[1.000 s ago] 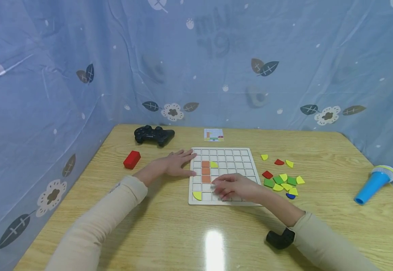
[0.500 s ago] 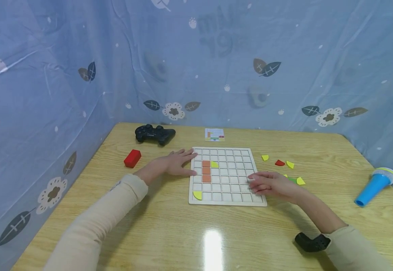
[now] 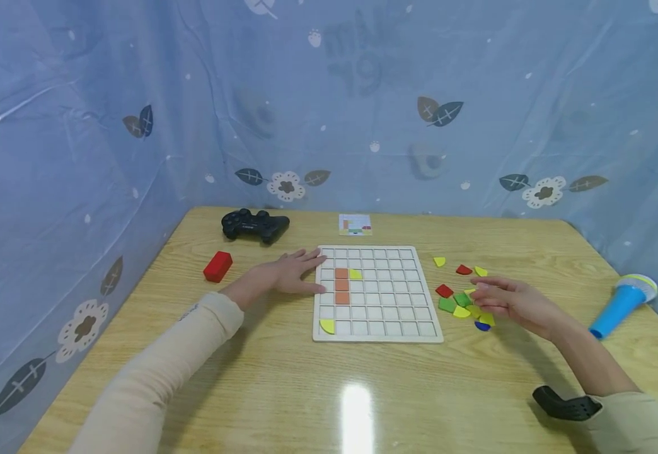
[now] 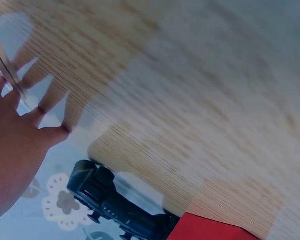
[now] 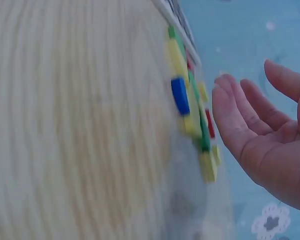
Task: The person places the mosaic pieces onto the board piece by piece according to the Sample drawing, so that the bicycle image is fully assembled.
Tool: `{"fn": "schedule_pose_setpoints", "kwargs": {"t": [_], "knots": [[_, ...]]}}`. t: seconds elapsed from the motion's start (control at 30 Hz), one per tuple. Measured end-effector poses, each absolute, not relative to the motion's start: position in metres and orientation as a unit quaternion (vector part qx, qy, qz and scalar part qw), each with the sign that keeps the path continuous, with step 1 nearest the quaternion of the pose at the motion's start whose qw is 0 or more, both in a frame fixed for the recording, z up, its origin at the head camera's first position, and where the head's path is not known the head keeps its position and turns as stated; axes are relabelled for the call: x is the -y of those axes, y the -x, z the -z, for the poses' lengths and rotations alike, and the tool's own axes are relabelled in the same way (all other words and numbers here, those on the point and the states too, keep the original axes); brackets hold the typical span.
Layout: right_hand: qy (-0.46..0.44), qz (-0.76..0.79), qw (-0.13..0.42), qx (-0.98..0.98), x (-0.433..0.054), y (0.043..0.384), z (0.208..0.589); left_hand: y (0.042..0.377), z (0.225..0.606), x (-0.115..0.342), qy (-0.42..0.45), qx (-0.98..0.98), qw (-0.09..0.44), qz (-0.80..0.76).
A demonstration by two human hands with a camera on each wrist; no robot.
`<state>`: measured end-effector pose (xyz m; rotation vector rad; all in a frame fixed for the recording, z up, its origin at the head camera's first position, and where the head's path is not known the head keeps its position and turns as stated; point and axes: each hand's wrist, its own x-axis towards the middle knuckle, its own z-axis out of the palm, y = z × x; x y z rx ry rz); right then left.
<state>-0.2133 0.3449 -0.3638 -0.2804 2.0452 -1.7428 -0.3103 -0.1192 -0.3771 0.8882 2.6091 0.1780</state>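
Observation:
In the head view, a white grid board (image 3: 380, 313) lies mid-table, with several orange squares (image 3: 342, 285) in a column. One yellow quarter-circle piece (image 3: 355, 274) sits beside the top square, another yellow piece (image 3: 327, 326) in the lower left corner. My left hand (image 3: 292, 274) spreads its straight fingers on the board's left edge. Above the loose pieces right of the board hovers my right hand (image 3: 519, 304), fingers relaxed, partly hiding them. A green piece (image 3: 447, 304), a red piece (image 3: 445, 291) and a blue piece (image 3: 482, 326) show there. In the right wrist view this hand (image 5: 270, 135) holds nothing.
A small pattern card (image 3: 355, 225) lies behind the board. At the back left are a black game controller (image 3: 254, 226) and a red block (image 3: 218, 267). On the far right lies a blue toy microphone (image 3: 624, 306). A patterned blue curtain (image 3: 329, 126) encloses the table's back.
My right hand has moved right, from over the lower board to above the loose pieces, uncovering the board. My left hand has stayed on the board's left edge.

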Motion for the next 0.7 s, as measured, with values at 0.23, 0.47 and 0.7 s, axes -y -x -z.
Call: {"fn": "schedule_pose_setpoints", "kwargs": {"t": [0.23, 0.47, 0.7], "knots": [[0.091, 0.583, 0.162, -0.791, -0.360, 0.206, 0.369, 0.311, 0.376, 0.120, -0.317, -0.928, 0.188, -0.064], [0.108, 0.498, 0.144, -0.848, -0.367, 0.199, 0.374, 0.311, 0.376, 0.120, -0.315, -0.928, 0.190, -0.067], [0.174, 0.481, 0.123, -0.851, -0.367, 0.197, 0.381, 0.310, 0.377, 0.120, -0.317, -0.928, 0.185, -0.068]]}}
